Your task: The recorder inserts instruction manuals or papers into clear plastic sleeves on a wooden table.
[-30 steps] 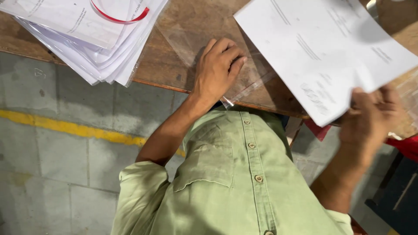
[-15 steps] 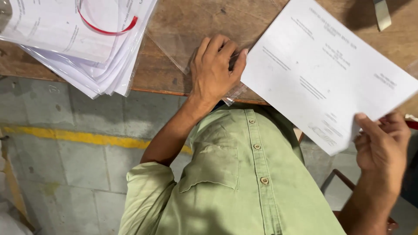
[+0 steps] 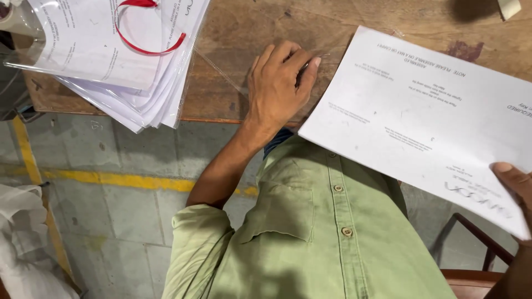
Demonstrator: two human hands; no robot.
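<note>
My left hand [image 3: 275, 91] lies on a clear plastic sleeve [image 3: 230, 72] on the wooden table [image 3: 343, 22], near its front edge. The fingers are curled and the thumb pinches the sleeve's edge. My right hand [image 3: 515, 185], at the right border, holds a white printed sheet [image 3: 421, 116] by its near corner. The sheet slants across the table edge and over my green shirt [image 3: 316, 232]. Only the thumb and part of the right hand show.
A stack of printed sheets in clear sleeves [image 3: 111, 61] with a red band [image 3: 145, 33] overhangs the table's left front corner. Below is a grey tiled floor with a yellow line [image 3: 127, 180]. A white bag [image 3: 22, 243] lies lower left, and a chair frame [image 3: 482, 254] stands lower right.
My right hand has drawn the printed sheet down and toward my body, off the far table area. My left hand has stayed on the clear sleeve, its fingers curling tighter.
</note>
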